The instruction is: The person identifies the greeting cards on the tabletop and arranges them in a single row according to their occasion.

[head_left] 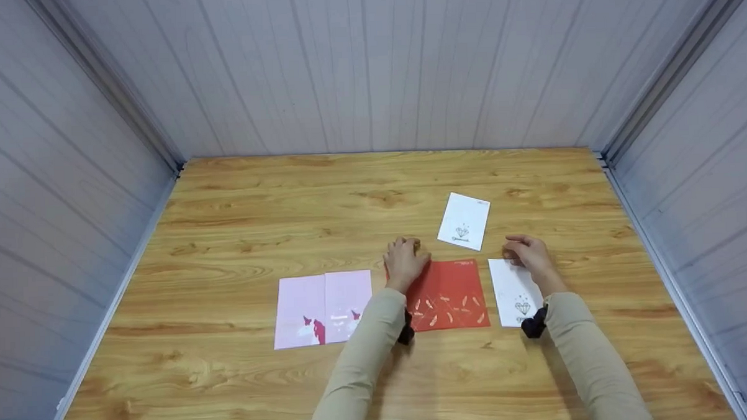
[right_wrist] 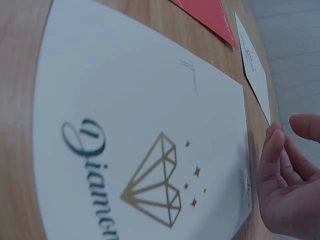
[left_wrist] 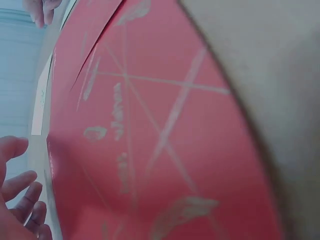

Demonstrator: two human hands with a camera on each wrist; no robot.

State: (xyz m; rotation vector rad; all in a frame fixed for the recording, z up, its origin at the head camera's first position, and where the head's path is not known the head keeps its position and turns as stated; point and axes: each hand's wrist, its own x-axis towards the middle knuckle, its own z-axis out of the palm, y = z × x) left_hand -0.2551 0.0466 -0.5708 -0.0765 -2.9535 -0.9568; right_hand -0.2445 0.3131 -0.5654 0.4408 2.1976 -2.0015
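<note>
My left hand (head_left: 405,263) lies at the upper left corner of the red booklets (head_left: 449,294), which carry a pale feather-like pattern. In the left wrist view its thumb and fingers (left_wrist: 26,186) are spread apart beside the red edge, pinching nothing visible. Two red covers overlap slightly there. The right hand (head_left: 529,258) is over the upper right corner of a white booklet (head_left: 513,295) printed with a gold diamond and lettering. Seen from the right wrist, its fingers are loosely bent with the thumb apart, and nothing shows between them. Whether the fingers touch the booklet is unclear.
Farther back, a second white diamond booklet (head_left: 464,221) lies tilted. Two pink booklets (head_left: 299,306) lie side by side on the left, partly behind the left sleeve. All rest on a wood-grain table (head_left: 237,227) enclosed by pale panel walls (head_left: 368,67).
</note>
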